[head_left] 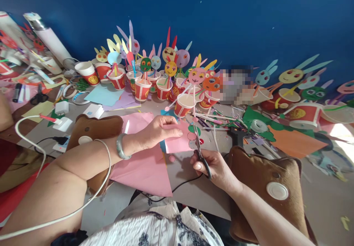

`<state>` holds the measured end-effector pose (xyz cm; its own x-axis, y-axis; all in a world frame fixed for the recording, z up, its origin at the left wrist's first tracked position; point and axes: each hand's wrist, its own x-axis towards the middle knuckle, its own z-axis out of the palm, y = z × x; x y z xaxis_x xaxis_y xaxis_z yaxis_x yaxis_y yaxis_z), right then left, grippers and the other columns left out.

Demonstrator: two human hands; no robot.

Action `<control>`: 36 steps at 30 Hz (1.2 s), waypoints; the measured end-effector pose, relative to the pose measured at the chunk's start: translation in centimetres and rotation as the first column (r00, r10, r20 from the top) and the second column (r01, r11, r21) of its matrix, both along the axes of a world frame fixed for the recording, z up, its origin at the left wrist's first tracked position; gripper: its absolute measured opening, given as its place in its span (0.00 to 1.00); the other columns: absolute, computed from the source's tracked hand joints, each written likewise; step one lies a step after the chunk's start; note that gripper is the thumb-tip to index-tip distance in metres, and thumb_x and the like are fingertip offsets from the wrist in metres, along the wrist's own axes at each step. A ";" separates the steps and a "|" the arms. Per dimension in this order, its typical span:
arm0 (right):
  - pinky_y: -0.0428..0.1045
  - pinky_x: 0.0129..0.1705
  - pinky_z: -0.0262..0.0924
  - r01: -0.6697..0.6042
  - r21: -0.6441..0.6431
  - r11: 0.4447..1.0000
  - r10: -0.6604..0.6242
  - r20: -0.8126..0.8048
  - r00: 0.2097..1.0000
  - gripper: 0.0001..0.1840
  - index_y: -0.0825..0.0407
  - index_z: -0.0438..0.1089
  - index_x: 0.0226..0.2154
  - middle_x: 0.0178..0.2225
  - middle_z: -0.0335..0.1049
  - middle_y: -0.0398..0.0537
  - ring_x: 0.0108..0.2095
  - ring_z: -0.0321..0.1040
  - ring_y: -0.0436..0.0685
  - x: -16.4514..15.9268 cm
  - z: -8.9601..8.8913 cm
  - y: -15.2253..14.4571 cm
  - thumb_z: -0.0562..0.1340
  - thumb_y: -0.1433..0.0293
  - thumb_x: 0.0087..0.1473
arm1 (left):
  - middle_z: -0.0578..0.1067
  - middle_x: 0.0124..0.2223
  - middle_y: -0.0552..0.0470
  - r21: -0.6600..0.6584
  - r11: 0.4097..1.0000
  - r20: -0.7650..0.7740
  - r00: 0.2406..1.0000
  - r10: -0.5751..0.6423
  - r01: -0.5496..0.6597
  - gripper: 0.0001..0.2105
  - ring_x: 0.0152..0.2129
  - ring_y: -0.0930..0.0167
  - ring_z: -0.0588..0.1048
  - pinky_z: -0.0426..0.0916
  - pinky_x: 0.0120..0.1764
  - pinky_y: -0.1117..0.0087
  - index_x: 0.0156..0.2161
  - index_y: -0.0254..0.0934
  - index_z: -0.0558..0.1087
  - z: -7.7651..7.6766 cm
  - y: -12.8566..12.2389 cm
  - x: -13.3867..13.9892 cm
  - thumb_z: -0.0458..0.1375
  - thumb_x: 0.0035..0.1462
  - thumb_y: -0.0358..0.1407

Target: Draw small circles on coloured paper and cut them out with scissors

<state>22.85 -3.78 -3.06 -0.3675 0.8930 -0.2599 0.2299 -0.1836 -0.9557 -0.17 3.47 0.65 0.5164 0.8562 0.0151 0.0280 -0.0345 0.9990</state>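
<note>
My left hand point(164, 131) pinches a small piece of pink paper point(177, 142) by its upper edge, thumb on top. In my right hand point(214, 166) is a pair of scissors point(203, 159), fingers through the dark handles, blades pointing up and away. The blades stand at the right edge of the pink piece; whether they touch it I cannot tell. Small cut paper circles, one green point(194, 128) and others pinkish, lie around the blades. Below my left forearm spreads a large sheet of pink paper point(149, 176).
Along the blue wall stand several red-and-white paper cups point(142, 91) with paper rabbit heads. A brown cushion-like pouch point(265, 194) lies at right, another point(95, 128) under my left forearm. A white cable point(106, 179) crosses that arm. A black glue gun point(237, 137) lies near green paper.
</note>
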 end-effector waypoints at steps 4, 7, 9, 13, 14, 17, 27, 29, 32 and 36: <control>0.46 0.22 0.49 0.007 -0.013 1.000 -0.007 0.007 1.000 0.32 0.55 0.69 0.24 0.15 0.64 0.42 0.19 0.57 0.48 0.0 0.0 0.0 0.69 0.41 0.39 | 0.64 0.28 0.58 -0.022 1.000 -0.001 1.000 0.019 -0.019 0.11 0.28 0.76 0.62 0.57 0.36 0.72 0.27 0.36 0.67 0.0 0.1 0.1 0.63 0.50 0.40; 0.46 0.22 0.48 0.018 -0.024 1.000 -0.018 0.011 1.000 0.33 0.55 0.69 0.23 0.15 0.63 0.41 0.18 0.56 0.48 -0.1 0.1 0.0 0.69 0.41 0.38 | 0.64 0.27 0.58 -0.038 0.999 0.017 1.000 0.016 -0.016 0.12 0.27 0.77 0.62 0.56 0.34 0.72 0.27 0.35 0.67 -0.1 0.1 0.1 0.64 0.50 0.40; 0.46 0.22 0.48 0.023 -0.024 0.999 -0.023 0.018 1.000 0.33 0.55 0.69 0.23 0.15 0.64 0.42 0.18 0.56 0.48 -0.2 0.2 0.0 0.69 0.40 0.38 | 0.63 0.26 0.59 -0.065 0.998 0.031 0.999 0.014 -0.012 0.13 0.26 0.77 0.61 0.55 0.32 0.72 0.26 0.35 0.66 -0.2 0.1 0.2 0.64 0.50 0.40; 0.46 0.22 0.48 0.032 -0.022 0.999 -0.032 0.033 0.999 0.33 0.55 0.69 0.23 0.15 0.64 0.42 0.18 0.57 0.48 -0.2 0.2 0.0 0.69 0.40 0.39 | 0.64 0.27 0.58 -0.062 0.998 0.034 0.999 0.013 -0.011 0.12 0.27 0.76 0.62 0.57 0.34 0.72 0.26 0.35 0.67 -0.4 0.2 0.2 0.63 0.50 0.40; 0.46 0.22 0.48 0.035 -0.019 0.999 -0.035 0.038 0.999 0.33 0.55 0.69 0.24 0.15 0.64 0.42 0.18 0.57 0.49 -0.2 0.1 0.0 0.68 0.40 0.39 | 0.65 0.28 0.58 -0.054 0.999 0.032 0.999 0.008 -0.006 0.11 0.28 0.76 0.63 0.58 0.36 0.72 0.27 0.36 0.68 -0.4 0.1 0.2 0.63 0.51 0.40; 0.46 0.22 0.48 0.044 0.004 0.999 -0.044 0.057 0.997 0.33 0.54 0.69 0.24 0.15 0.65 0.42 0.18 0.57 0.49 -0.1 0.0 0.1 0.67 0.40 0.40 | 0.70 0.33 0.56 -0.047 0.999 0.027 0.999 0.019 -0.018 0.10 0.33 0.74 0.68 0.61 0.42 0.71 0.31 0.36 0.72 -0.7 0.0 0.3 0.65 0.49 0.41; 0.46 0.22 0.49 0.019 0.008 1.000 -0.019 0.046 0.999 0.32 0.55 0.69 0.24 0.16 0.63 0.41 0.19 0.56 0.48 -0.1 -0.2 0.0 0.68 0.41 0.40 | 0.77 0.35 0.53 -0.013 0.999 -0.078 0.996 0.041 -0.042 0.11 0.38 0.71 0.72 0.63 0.48 0.69 0.32 0.36 0.76 -0.4 0.0 0.2 0.64 0.52 0.43; 0.46 0.22 0.49 0.000 0.010 1.000 -0.001 0.025 1.000 0.32 0.55 0.69 0.25 0.17 0.63 0.41 0.20 0.56 0.48 -0.2 -0.1 0.1 0.68 0.41 0.40 | 0.77 0.34 0.53 0.001 0.999 -0.097 0.994 0.046 -0.046 0.10 0.37 0.71 0.72 0.64 0.46 0.69 0.32 0.36 0.76 -0.2 0.0 0.1 0.64 0.52 0.42; 0.45 0.23 0.48 -0.006 0.018 1.000 0.005 0.015 1.000 0.32 0.55 0.69 0.25 0.19 0.61 0.40 0.21 0.54 0.48 -0.3 0.1 0.1 0.69 0.41 0.40 | 0.76 0.33 0.53 0.031 0.998 -0.116 0.991 0.060 -0.057 0.11 0.34 0.71 0.72 0.65 0.42 0.70 0.32 0.35 0.76 -0.1 -0.1 0.1 0.64 0.52 0.43; 0.46 0.24 0.49 -0.004 0.017 1.000 0.004 0.035 0.999 0.33 0.55 0.68 0.25 0.19 0.61 0.41 0.21 0.55 0.48 -0.4 0.3 0.1 0.68 0.40 0.40 | 0.75 0.31 0.53 0.032 0.998 -0.128 0.990 0.057 -0.054 0.13 0.32 0.72 0.71 0.65 0.39 0.70 0.31 0.35 0.75 -0.2 -0.1 0.1 0.63 0.53 0.45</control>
